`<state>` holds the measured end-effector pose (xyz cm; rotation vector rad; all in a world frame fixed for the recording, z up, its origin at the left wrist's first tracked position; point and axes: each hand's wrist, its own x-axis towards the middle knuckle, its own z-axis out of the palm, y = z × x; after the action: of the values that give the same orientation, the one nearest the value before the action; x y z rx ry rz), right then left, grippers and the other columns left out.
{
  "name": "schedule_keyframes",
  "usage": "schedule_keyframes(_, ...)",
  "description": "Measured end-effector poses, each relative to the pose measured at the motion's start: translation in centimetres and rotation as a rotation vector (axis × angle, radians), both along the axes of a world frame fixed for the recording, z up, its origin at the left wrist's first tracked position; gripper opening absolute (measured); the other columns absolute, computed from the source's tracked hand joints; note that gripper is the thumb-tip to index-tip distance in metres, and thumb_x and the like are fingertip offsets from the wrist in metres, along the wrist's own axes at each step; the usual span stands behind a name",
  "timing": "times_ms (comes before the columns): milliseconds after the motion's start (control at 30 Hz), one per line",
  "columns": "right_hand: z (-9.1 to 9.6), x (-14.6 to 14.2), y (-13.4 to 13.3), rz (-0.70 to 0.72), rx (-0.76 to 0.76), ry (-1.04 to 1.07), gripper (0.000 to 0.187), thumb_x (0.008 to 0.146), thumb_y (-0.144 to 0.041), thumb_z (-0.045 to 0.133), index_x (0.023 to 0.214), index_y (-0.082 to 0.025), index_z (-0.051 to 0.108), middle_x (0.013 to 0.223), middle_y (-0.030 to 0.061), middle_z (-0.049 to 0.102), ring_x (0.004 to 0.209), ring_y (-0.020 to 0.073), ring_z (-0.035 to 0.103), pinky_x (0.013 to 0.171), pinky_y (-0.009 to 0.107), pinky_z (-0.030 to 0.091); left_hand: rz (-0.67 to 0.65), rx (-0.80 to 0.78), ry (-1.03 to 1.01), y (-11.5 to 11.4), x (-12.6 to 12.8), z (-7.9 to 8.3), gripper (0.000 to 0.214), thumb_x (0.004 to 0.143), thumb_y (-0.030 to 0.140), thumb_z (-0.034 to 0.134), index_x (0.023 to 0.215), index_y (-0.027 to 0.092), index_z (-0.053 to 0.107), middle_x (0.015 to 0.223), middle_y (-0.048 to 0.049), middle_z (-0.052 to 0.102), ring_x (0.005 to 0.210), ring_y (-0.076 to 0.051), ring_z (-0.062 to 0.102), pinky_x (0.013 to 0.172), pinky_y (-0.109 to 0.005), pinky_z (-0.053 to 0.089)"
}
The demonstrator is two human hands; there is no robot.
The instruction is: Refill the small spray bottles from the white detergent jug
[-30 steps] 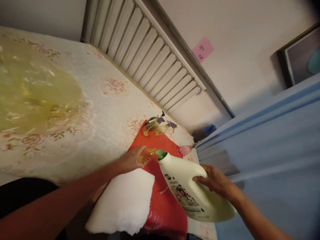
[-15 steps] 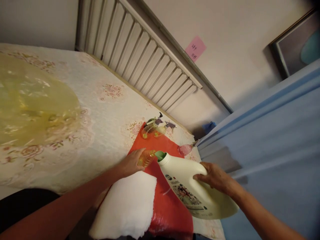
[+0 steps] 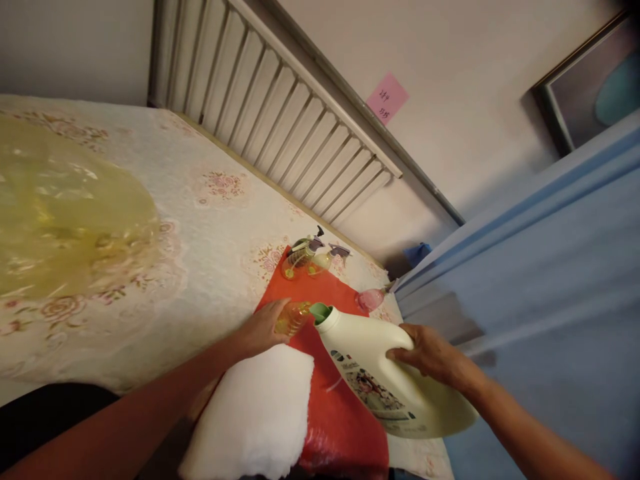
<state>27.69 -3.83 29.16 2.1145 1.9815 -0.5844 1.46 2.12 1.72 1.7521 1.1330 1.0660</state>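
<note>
Left hand [image 3: 263,327] fingers wrapped round small bottle [image 3: 293,317] on red mat [image 3: 340,420]. Right hand [image 3: 430,353] grips tilted jug [image 3: 367,357], spout at bottle mouth. Looks mid-pour; fill level unreadable.

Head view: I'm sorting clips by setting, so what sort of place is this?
Probably a room in a home: a radiator on the wall, a flowered cloth and a framed picture.

Writing on the pink note [image 3: 387,98] and the jug label [image 3: 375,393] is too small to read.
</note>
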Motion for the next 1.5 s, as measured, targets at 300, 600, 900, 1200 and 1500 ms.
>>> schedule_keyframes(300, -0.1, 0.2, 0.2, 0.004, 0.000, 0.003, 0.022, 0.078, -0.034, 0.065, 0.092, -0.017, 0.067, 0.075, 0.0025, 0.071, 0.055, 0.0113, 0.055, 0.050, 0.021, 0.041, -0.014, -0.035, 0.027, -0.2, -0.1, 1.0, 0.077, 0.067, 0.023, 0.070, 0.140, 0.019, 0.043, 0.141, -0.0135, 0.054, 0.133, -0.030, 0.050, 0.113, -0.043, 0.039)
schedule_keyframes(600, -0.3, 0.4, 0.3, 0.007, -0.005, -0.023, 0.022, 0.078, -0.034, 0.064, 0.094, -0.018, 0.068, 0.076, 0.0021, 0.072, 0.059, 0.0134, 0.060, 0.052, 0.022, 0.043, -0.016, -0.047, 0.018, -0.4, -0.2, 1.0, 0.079, 0.067, 0.025, 0.071, 0.141, 0.021, 0.042, 0.146, -0.0129, 0.051, 0.137, -0.031, 0.046, 0.115, -0.045, 0.037)
schedule_keyframes(900, -0.2, 0.4, 0.4, -0.002, -0.014, -0.024, 0.026, 0.078, -0.036, 0.065, 0.096, -0.017, 0.068, 0.080, 0.0042, 0.073, 0.060, 0.0136, 0.060, 0.049, 0.021, 0.041, -0.014, -0.064, 0.046, -0.5, -0.2, 1.5, 0.079, 0.068, 0.025, 0.070, 0.141, 0.016, 0.042, 0.144, -0.0157, 0.052, 0.135, -0.031, 0.048, 0.113, -0.043, 0.040)
schedule_keyframes(1200, -0.4, 0.5, 0.3, -0.010, -0.013, 0.000, 0.026, 0.077, -0.036, 0.065, 0.095, -0.017, 0.068, 0.081, 0.0039, 0.074, 0.060, 0.0136, 0.060, 0.050, 0.021, 0.042, -0.012, -0.041, 0.035, -0.4, -0.2, 1.1, 0.079, 0.068, 0.025, 0.071, 0.141, 0.016, 0.043, 0.144, -0.0155, 0.052, 0.135, -0.031, 0.048, 0.114, -0.043, 0.039)
schedule_keyframes(1500, -0.3, 0.4, 0.3, -0.016, -0.022, -0.001, 0.026, 0.078, -0.036, 0.064, 0.096, -0.019, 0.068, 0.081, 0.0036, 0.073, 0.062, 0.0141, 0.061, 0.048, 0.021, 0.042, -0.011, -0.045, 0.023, -0.4, -0.1, 1.0, 0.079, 0.068, 0.026, 0.071, 0.141, 0.020, 0.042, 0.144, -0.0134, 0.052, 0.136, -0.031, 0.047, 0.113, -0.044, 0.039)
